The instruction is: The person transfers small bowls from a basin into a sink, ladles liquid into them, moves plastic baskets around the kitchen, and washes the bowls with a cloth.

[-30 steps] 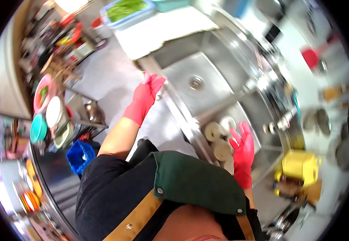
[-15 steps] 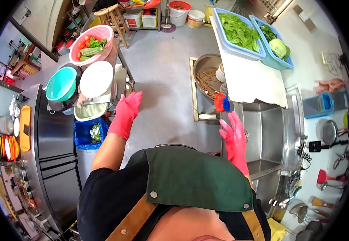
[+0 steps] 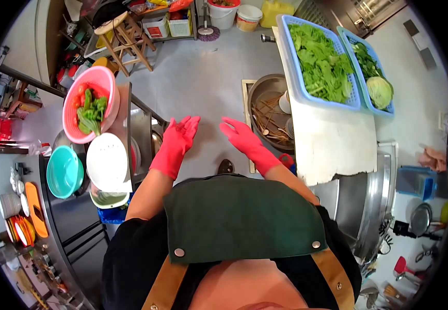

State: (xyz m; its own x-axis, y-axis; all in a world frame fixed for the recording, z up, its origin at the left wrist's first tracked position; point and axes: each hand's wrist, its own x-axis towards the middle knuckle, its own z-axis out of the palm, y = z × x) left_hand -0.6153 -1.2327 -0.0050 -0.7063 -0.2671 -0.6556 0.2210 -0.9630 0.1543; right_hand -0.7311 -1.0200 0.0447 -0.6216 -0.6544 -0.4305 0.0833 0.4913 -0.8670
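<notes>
Both hands wear pink rubber gloves and hang over the grey floor, holding nothing. My left hand (image 3: 179,139) is palm up with its fingers apart, to the right of the left-hand table. My right hand (image 3: 244,140) stretches its fingers toward the left one, apart from it. Near the right hand is a large round tub (image 3: 257,95) with thin wooden sticks inside. On the left stand a pink basket (image 3: 70,121) of tomatoes and green vegetables, a white round basin (image 3: 107,163) and a teal bowl (image 3: 65,172).
On the right, a white board (image 3: 332,142) bears a blue basket of leafy greens (image 3: 321,64); beside it another blue basket (image 3: 361,64) holds a cabbage. A steel sink (image 3: 350,204) lies nearer. A wooden stool (image 3: 123,39), a mop (image 3: 208,32) and buckets (image 3: 223,16) stand at the back.
The view has moved forward, bringing the tables and baskets closer. My right hand has swung from over the sink to the middle, closer to my left hand. Neither hand has taken anything.
</notes>
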